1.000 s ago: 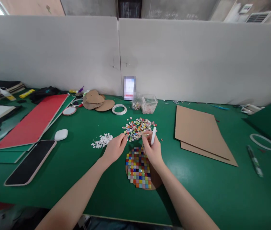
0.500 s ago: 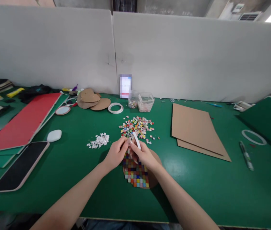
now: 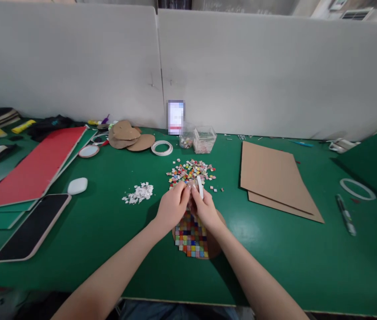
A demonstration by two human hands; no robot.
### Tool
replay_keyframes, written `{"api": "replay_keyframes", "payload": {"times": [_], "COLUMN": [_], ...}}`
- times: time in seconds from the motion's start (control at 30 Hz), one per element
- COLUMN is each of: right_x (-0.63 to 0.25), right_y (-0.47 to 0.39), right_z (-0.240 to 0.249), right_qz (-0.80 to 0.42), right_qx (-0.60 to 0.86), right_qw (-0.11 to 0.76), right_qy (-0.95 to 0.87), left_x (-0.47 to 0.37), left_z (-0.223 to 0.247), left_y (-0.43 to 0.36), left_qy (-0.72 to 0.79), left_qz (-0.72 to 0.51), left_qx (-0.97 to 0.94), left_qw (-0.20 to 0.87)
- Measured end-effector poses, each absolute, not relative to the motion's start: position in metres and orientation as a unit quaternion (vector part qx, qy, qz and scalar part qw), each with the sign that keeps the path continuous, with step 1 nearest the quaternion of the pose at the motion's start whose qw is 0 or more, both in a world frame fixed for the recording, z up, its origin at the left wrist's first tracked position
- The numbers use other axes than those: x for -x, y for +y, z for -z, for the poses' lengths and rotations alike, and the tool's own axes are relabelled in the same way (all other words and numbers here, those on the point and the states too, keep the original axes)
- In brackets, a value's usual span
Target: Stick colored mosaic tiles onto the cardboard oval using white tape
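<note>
In the head view my left hand (image 3: 172, 205) and my right hand (image 3: 205, 209) meet at the fingertips, above the top of a tile mosaic. My right hand grips what looks like a roll of white tape (image 3: 200, 187), seen edge-on. The fingers of my left hand are pinched together against the right thumb; what they hold is hidden. Below them lies a round cardboard disc (image 3: 215, 246), partly covered by rows of coloured mosaic tiles (image 3: 191, 242). A heap of loose tiles (image 3: 193, 170) lies just beyond my hands.
White paper scraps (image 3: 139, 194) lie left of my hands. Behind the tiles stand a clear box (image 3: 204, 140), a clear cup (image 3: 186, 141) and a lit phone (image 3: 175, 118). Cardboard sheets (image 3: 271, 178) lie right; a dark phone (image 3: 33, 229) and red board (image 3: 38, 166) lie left.
Both hands have shifted slightly right and away from me, with their fingertips still together. The white roll has turned more upright in my right hand. The view has tilted a little.
</note>
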State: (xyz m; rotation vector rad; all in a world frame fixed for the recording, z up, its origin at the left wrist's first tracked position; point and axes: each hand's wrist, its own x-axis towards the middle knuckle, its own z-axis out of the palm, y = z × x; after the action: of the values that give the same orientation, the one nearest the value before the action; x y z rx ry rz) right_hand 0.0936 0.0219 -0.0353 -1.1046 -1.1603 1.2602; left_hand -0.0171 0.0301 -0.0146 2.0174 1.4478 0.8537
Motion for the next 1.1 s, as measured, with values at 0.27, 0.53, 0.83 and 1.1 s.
{"api": "replay_keyframes", "payload": {"times": [0.27, 0.53, 0.83, 1.1], "right_x": [-0.097, -0.095, -0.096, -0.095], "right_y": [0.020, 0.017, 0.017, 0.016], "right_z": [0.032, 0.035, 0.039, 0.042], "right_qz": [-0.474, -0.354, -0.318, -0.319], "right_qx": [0.494, 0.537, 0.562, 0.556], "right_qw": [0.541, 0.496, 0.463, 0.474], "right_qy": [-0.489, -0.583, -0.607, -0.603], "left_x": [0.007, 0.009, 0.009, 0.008], "left_z": [0.015, 0.024, 0.019, 0.017], "left_y": [0.030, 0.024, 0.021, 0.018], "left_qy": [0.509, 0.517, 0.492, 0.510], "left_qz": [-0.358, -0.353, -0.372, -0.374], "left_qx": [-0.729, -0.722, -0.690, -0.662], "left_qw": [0.285, 0.295, 0.379, 0.404]}}
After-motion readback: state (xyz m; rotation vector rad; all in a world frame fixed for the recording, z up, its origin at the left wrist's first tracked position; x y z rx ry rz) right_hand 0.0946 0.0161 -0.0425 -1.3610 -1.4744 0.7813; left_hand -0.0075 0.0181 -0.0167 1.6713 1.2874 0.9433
